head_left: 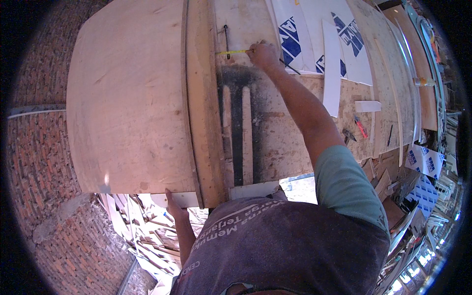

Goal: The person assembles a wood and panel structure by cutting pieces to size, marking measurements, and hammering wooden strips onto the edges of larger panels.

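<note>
My right hand [264,53] is closed at the far part of the bench, over the pale board. From its fingers a yellow tape measure blade [233,52] runs left toward the long wooden beam [204,108]; the case is hidden in the hand. A thin dark rod [226,37] lies across the blade's line, and another thin dark stick [291,68] lies beside my wrist. My left hand [176,210] is at the near edge of the large plywood panel [130,108], thumb against a white strip [187,199] there. Its other fingers are hidden.
White sheets with blue print [300,39] and a narrow white strip [332,73] lie right of my arm. A red-handled tool [361,127] and a dark tool [349,135] rest nearer. Offcuts [152,236] are heaped below the bench; a brick wall [37,162] stands left.
</note>
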A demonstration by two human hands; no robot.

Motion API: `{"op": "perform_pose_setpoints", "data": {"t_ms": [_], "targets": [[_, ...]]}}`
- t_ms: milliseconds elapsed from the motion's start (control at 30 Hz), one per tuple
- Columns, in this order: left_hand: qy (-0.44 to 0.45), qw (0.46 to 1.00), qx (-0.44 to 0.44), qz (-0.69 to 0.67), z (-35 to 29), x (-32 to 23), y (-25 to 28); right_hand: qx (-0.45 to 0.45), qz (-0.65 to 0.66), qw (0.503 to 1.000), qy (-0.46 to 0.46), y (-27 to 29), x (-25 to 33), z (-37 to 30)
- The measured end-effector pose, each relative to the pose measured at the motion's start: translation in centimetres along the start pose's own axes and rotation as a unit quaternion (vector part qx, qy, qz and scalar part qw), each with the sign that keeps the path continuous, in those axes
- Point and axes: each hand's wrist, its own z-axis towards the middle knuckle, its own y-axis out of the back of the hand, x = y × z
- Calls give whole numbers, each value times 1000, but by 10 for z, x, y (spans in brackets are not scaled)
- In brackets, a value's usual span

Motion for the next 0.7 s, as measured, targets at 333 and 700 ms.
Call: {"op": "perform_pose_setpoints", "data": {"t_ms": [333,700], "targets": [[3,999,40,-15,0,0,1,38,24,997,-56,3,4,1],[11,999,40,0,2,0,12,15,11,999,-42,5,12,-3]]}}
